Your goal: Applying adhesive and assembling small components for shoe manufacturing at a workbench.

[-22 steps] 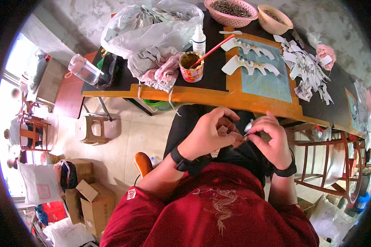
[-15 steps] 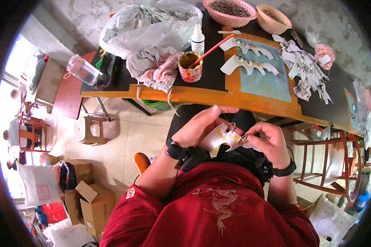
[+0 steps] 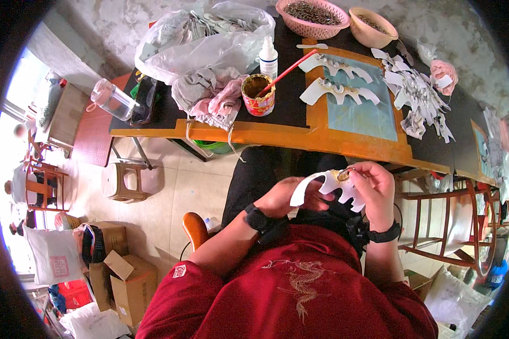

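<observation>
A white scalloped cutout is held up over the person's lap, on the near side of the desk, and spans the space between the two hands. Its curved, plain end lies against the left hand, whose fingers reach behind the card and show past its lower notches; whether the left thumb presses on it, I cannot tell. The other end, with its pointed teeth hanging downward, lies beside the right hand. There the thumb and forefinger pinch a small brownish metal piece at the cutout's upper edge, with the other fingers curled behind.

Beyond the hands, two similar cutouts lie one above the other, partly over a pale blue panel. To the right is a heap of white cutouts. To the left stand a patterned tin with a red stick leaning out of it, a white bottle and a crumpled cloth.
</observation>
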Motion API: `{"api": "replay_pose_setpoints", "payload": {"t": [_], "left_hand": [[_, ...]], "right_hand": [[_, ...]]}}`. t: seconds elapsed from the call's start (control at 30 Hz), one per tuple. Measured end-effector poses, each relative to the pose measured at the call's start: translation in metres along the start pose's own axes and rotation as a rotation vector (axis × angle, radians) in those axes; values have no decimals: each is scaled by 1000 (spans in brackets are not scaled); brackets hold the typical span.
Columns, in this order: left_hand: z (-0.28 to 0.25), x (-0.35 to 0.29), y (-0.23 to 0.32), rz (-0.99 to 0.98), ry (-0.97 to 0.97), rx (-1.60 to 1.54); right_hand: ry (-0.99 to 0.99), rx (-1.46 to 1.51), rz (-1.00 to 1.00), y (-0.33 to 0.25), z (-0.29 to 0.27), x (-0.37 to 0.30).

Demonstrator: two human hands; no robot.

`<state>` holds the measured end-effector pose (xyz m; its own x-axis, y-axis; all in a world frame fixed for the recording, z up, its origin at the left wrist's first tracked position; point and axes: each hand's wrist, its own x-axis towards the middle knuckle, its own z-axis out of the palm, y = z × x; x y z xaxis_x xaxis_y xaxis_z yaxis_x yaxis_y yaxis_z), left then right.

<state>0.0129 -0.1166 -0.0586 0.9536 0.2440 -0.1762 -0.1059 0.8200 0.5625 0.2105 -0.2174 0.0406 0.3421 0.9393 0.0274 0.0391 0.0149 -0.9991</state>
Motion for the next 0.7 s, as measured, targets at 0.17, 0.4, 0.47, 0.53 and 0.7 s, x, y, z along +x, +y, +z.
{"api": "replay_pose_setpoints", "payload": {"t": [0.17, 0.4, 0.47, 0.53, 0.7], "left_hand": [[9, -7, -13, -132, 10, 3], [36, 2, -4, 235, 246, 348], [43, 6, -5, 315, 367, 332], [46, 4, -5, 326, 426, 360], [47, -1, -6, 359, 469, 397]], "right_hand": [[133, -107, -2, 7, -4, -2], [6, -167, 25, 9, -2, -8], [-65, -327, 24, 8, -1, -9], [-53, -314, -14, 10, 2, -8], [25, -237, -20, 13, 8, -6]]}}
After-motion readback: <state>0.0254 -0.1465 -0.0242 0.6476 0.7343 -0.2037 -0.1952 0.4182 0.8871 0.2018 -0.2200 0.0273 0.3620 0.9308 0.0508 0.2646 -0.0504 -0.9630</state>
